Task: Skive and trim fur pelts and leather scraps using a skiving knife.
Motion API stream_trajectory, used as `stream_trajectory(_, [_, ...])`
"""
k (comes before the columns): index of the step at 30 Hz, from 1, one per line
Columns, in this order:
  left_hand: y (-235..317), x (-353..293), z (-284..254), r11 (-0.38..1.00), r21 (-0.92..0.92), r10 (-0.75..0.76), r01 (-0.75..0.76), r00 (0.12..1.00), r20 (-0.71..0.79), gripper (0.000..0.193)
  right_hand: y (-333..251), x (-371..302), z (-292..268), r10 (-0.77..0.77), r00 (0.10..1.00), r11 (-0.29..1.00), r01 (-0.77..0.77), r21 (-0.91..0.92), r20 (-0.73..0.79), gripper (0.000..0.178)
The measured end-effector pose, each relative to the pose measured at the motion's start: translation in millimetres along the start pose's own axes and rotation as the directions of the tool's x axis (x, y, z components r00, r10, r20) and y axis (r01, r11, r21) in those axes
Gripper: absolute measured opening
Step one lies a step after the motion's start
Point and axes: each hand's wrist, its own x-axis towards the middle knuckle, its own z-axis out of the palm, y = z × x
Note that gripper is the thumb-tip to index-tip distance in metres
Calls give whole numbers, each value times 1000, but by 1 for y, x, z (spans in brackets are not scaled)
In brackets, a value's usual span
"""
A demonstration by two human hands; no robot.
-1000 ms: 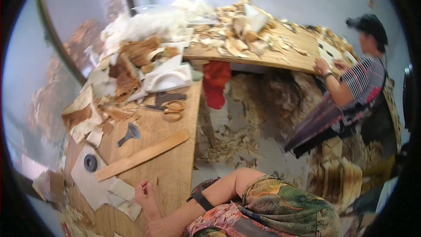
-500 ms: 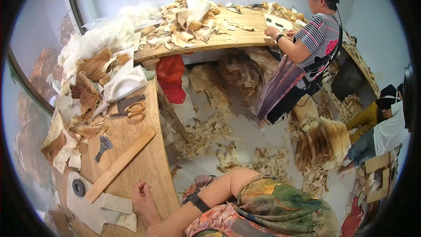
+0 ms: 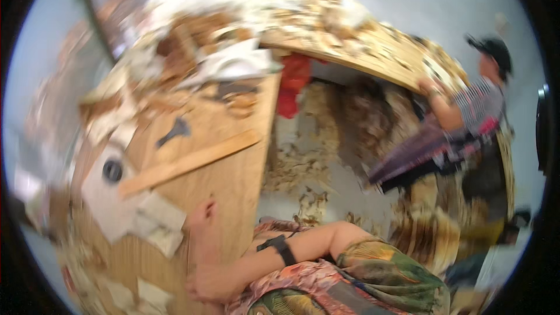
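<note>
My left hand (image 3: 203, 217) is raised over the near right part of the wooden workbench (image 3: 233, 169), its fingers loosely curled in, and no object shows in it. My right arm, with a black band (image 3: 284, 249) round it, reaches across from the right. My right hand (image 3: 207, 283) lies against my left forearm near the lower edge; blur hides its fingers. Closest to my left hand are pale hide pieces (image 3: 154, 221) and a flat wooden strip (image 3: 192, 162). A black tape roll (image 3: 112, 171) rests on the pale hide. A dark-bladed scraper (image 3: 174, 132) lies beyond the strip.
Orange-handled scissors (image 3: 242, 105) lie at the bench's far end, beside a white piece with a curved cut-out (image 3: 236, 61). Brown and white hides (image 3: 186, 46) heap behind. A red bag (image 3: 293, 84) hangs below the benches. Fur scraps (image 3: 315, 201) litter the floor. A co-worker (image 3: 466, 105) stands at the far bench.
The view has swung left, so the benches and co-worker sit further right, and the picture is blurred. My left hand stays curled; both hands show a little higher in the picture.
</note>
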Motion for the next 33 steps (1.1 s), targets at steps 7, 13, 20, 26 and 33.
stream_trajectory(7, [2, -8, 8, 997, 73, 33, -26, 995, -92, 13, -10, -1, -43, -35, 997, 989, 26, 144, 64, 23])
stream_trajectory(13, [2, -17, 17, 996, 80, 42, -32, 991, -126, 9, -15, 9, -48, 29, 998, 994, -34, 109, 47, 17])
stream_trajectory(20, [6, -19, 21, 979, 203, 32, -17, 997, -72, 7, -14, 22, -43, 152, 986, 976, -161, 144, 72, 12])
stream_trajectory(26, [5, -18, 31, 975, 211, 82, -69, 995, -53, 7, 10, 41, -35, 171, 985, 984, -169, -52, 24, 10])
stream_trajectory(33, [-18, -31, 48, 939, 216, 322, -267, 903, -285, 11, 36, 56, -29, 141, 958, 977, -94, -192, 249, 10])
